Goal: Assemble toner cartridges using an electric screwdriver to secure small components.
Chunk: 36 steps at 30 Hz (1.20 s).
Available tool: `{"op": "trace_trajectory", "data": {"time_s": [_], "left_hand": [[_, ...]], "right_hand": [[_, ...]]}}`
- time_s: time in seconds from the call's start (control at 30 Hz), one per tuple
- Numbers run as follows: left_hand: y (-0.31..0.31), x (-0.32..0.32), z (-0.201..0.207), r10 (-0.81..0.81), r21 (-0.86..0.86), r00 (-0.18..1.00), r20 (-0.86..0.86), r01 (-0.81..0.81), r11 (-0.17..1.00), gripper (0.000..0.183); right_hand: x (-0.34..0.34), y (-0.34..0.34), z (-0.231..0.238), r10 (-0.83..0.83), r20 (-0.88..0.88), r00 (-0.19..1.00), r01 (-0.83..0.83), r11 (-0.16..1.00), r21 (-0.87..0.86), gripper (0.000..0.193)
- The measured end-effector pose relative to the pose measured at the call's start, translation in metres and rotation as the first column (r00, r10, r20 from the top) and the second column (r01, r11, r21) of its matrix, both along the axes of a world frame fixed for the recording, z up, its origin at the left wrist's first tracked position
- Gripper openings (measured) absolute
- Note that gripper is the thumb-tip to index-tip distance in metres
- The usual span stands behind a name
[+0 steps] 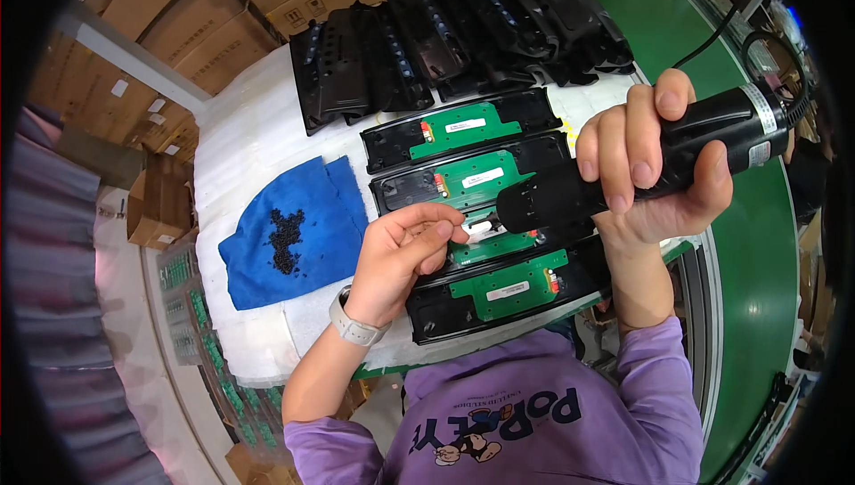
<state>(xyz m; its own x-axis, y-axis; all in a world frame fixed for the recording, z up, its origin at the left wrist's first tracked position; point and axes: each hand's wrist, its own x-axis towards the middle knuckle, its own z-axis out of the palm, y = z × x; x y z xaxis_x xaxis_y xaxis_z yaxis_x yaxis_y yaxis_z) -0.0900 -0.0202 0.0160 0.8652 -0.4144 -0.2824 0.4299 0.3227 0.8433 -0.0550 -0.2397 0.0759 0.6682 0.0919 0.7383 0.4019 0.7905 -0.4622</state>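
Note:
My right hand (646, 160) is wrapped round a black corded electric screwdriver (717, 133), held almost level with its tip pointing left. Close to that tip, the thumb and fingers of my left hand (401, 249) are pinched together; whatever they hold is too small to make out. Both hands are over a black plastic housing with a green circuit board (463, 258), largely hidden by the tool and fingers. Similar housings with boards lie beside it: two farther away (476, 173) (459, 124) and one nearer (517, 293). Small black screws (287, 240) are heaped on a blue cloth (245, 267) at the left.
Several black plastic housings (410, 35) are stacked at the far side of the white padded tabletop (223, 142). A green surface (753, 307) runs along the right. Cardboard boxes (205, 31) stand behind. The screwdriver's cable (757, 40) loops at upper right.

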Motion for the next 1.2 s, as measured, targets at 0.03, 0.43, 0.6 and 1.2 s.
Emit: {"op": "trace_trajectory", "data": {"time_s": [0.03,0.43,0.6,1.2], "left_hand": [[0.000,-0.001,0.000,0.002,0.002,1.000,0.001,-0.002,1.000,0.015],[-0.003,-0.009,-0.007,-0.009,-0.008,1.000,0.028,0.009,1.000,0.017],[0.000,-0.008,-0.008,-0.036,-0.005,0.999,0.029,0.036,0.999,0.018],[0.004,-0.006,-0.002,-0.147,0.464,0.972,0.185,0.045,0.885,0.010]], "right_hand": [[-0.001,0.002,0.000,-0.019,-0.007,1.000,0.019,1.000,0.007,0.040],[-0.010,0.014,-0.003,-0.082,-0.093,0.992,0.076,0.994,-0.073,0.038],[-0.012,0.016,-0.004,-0.065,-0.085,0.994,0.056,0.994,-0.097,0.039],[-0.007,0.010,-0.002,0.044,-0.134,0.990,-0.059,0.992,-0.112,0.035]]}}
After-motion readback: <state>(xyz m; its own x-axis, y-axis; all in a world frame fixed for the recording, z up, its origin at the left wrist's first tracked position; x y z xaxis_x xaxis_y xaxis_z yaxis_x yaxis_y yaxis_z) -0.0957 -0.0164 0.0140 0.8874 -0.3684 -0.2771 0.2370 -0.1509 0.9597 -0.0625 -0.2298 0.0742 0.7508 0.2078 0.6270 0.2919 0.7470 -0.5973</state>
